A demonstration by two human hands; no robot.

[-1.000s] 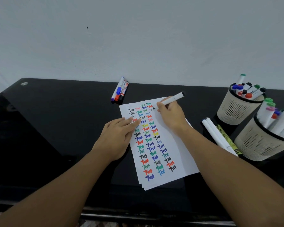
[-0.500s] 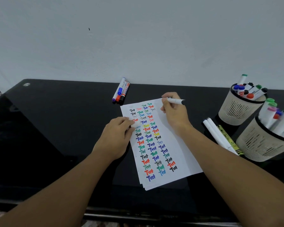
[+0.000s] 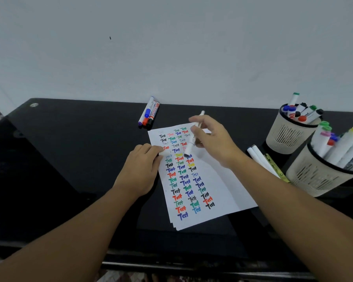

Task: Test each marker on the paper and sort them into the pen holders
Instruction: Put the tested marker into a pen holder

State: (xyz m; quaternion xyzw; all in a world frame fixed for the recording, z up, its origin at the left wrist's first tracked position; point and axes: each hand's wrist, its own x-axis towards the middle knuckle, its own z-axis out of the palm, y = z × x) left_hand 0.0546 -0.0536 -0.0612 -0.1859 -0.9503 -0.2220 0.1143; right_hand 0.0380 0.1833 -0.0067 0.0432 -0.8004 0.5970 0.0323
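The left hand (image 3: 140,171) rests on the paper (image 3: 218,180), its fingers (image 3: 154,151) pinching what looks like a white cap (image 3: 165,153). Just beside it, to the right, the right hand (image 3: 214,139) holds a white marker (image 3: 193,137) above the paper, long axis nearly upright, dark tip down toward the cap. I judge recapping comes next. Farther right stand two pen holders (image 3: 289,135); three markers (image 3: 149,113) lie at the tabletop (image 3: 69,149) far edge.

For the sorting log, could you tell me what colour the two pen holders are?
Both pen holders are beige with black rims, seen in the head view.
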